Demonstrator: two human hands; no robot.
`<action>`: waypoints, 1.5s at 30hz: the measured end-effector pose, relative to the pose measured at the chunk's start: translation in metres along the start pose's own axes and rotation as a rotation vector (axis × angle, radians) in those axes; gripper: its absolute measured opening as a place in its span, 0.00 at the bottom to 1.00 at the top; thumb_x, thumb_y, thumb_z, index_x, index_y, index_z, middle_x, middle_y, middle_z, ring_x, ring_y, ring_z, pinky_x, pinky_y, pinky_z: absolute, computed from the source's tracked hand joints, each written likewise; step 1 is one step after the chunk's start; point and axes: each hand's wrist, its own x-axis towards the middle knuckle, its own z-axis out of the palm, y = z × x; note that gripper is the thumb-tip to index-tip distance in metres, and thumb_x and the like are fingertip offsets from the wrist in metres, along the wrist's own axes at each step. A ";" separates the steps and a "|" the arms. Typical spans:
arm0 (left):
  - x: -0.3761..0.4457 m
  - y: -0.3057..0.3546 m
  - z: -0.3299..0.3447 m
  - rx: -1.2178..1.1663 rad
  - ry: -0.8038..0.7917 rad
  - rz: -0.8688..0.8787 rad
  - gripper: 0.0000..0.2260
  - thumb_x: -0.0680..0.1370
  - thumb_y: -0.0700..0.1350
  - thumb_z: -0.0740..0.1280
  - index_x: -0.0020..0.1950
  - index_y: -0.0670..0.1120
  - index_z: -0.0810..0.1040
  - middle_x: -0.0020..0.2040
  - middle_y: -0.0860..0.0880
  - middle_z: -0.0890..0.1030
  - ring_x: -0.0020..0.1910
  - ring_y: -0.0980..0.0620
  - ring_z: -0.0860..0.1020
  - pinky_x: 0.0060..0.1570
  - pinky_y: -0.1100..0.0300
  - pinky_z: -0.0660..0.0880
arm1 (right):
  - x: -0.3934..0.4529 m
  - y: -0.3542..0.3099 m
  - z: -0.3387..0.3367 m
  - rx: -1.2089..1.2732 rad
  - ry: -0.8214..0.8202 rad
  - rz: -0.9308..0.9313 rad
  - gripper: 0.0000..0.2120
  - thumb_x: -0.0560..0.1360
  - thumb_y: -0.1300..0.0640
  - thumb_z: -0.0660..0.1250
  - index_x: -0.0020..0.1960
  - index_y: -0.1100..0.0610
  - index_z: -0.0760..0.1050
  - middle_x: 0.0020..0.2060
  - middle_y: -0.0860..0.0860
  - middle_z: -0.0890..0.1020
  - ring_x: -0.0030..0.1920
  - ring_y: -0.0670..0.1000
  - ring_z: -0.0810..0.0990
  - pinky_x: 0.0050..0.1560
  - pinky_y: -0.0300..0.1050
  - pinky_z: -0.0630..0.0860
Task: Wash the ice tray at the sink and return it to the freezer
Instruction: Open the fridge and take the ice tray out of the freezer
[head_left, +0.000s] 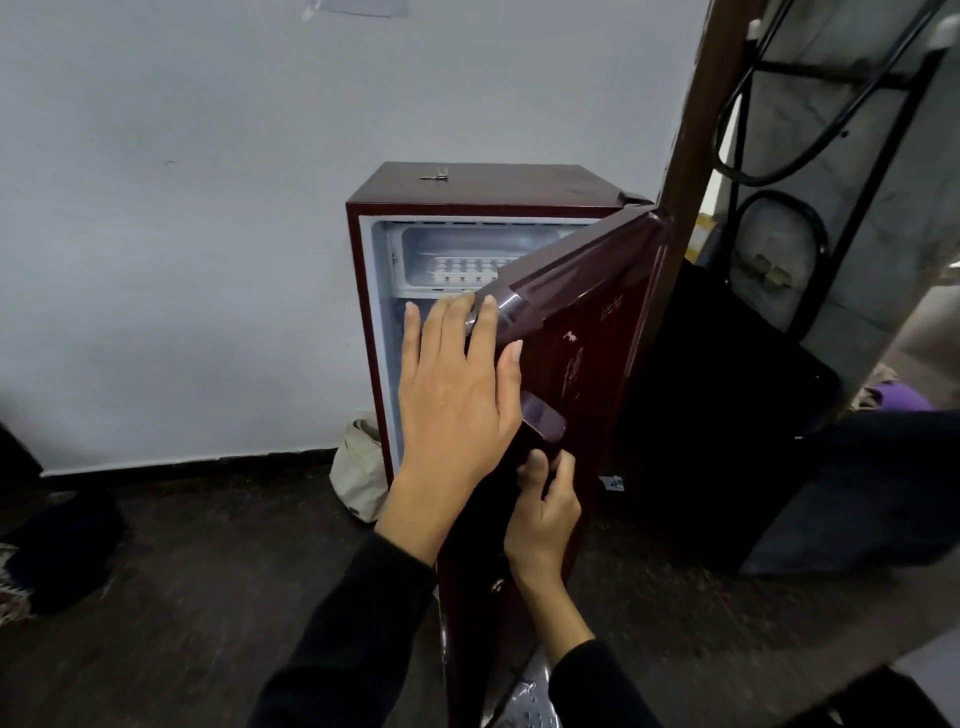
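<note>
a bare pale wall (182, 208) backs a small maroon fridge (498, 189) on a dark floor. the white ice tray (467, 267) lies in the freezer compartment at the top. the left hand (457, 395) lies flat, fingers straight, on the door's (587, 338) edge; the right hand (545, 509) curls round the handle. the tray looks light, stiff plastic, perhaps frost-slick: best gripped by its long rim.

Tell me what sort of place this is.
Probably a room in a home: a small maroon fridge with an ice tray in its freezer stands on a dark floor against a plain white wall.
</note>
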 end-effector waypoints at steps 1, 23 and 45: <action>-0.003 0.005 -0.002 -0.063 0.019 0.021 0.21 0.82 0.50 0.53 0.68 0.41 0.74 0.66 0.42 0.75 0.69 0.43 0.70 0.73 0.43 0.58 | 0.001 0.002 -0.004 -0.011 0.054 -0.006 0.35 0.72 0.26 0.47 0.42 0.59 0.68 0.32 0.51 0.77 0.33 0.50 0.77 0.35 0.44 0.72; -0.050 0.091 0.028 -0.926 0.144 0.139 0.15 0.79 0.39 0.55 0.60 0.36 0.76 0.61 0.40 0.78 0.63 0.46 0.76 0.61 0.46 0.73 | 0.049 0.006 -0.150 -0.142 0.582 -0.041 0.26 0.75 0.30 0.44 0.35 0.45 0.70 0.30 0.39 0.74 0.33 0.31 0.75 0.35 0.24 0.66; -0.010 0.073 0.199 -0.755 -0.555 0.311 0.27 0.82 0.55 0.46 0.77 0.43 0.61 0.78 0.48 0.60 0.77 0.52 0.57 0.77 0.57 0.48 | 0.093 -0.072 -0.124 -0.703 0.504 -0.419 0.20 0.81 0.56 0.50 0.62 0.64 0.76 0.58 0.54 0.80 0.60 0.49 0.76 0.63 0.38 0.67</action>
